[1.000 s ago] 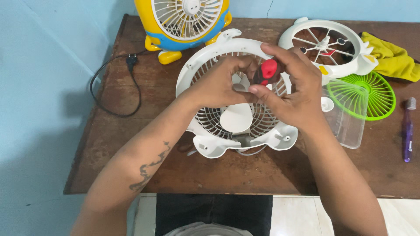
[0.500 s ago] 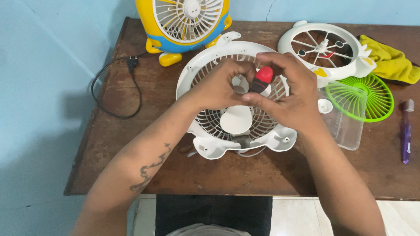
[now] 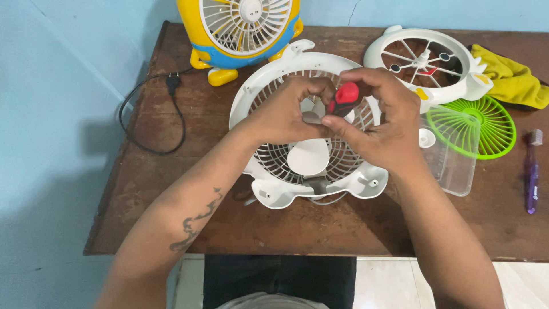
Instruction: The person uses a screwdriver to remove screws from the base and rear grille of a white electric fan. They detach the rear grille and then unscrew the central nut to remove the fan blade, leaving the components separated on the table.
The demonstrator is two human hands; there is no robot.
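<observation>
A white fan housing point(image 3: 269, 189) with a round grille and white blades lies flat on the wooden table point(image 3: 189, 189). Both my hands are over its hub. My right hand point(image 3: 383, 123) grips a screwdriver with a red and black handle point(image 3: 345, 96), held upright over the fan's middle. My left hand point(image 3: 286, 111) is curled around the hub, fingers touching the screwdriver's lower part. The tip and the hub are hidden by my fingers.
A yellow and blue toy-shaped fan point(image 3: 246, 28) stands at the back. A white front grille frame point(image 3: 426, 60), a green grille point(image 3: 486, 123), a clear plastic container point(image 3: 454, 154), a yellow cloth point(image 3: 509, 77), a purple toothbrush point(image 3: 532, 171) lie right. A black cord and plug point(image 3: 154, 109) lie left.
Both hands stay over the hub; the red handle has shifted slightly between my right fingers, as if twisting. The fan housing has not moved.
</observation>
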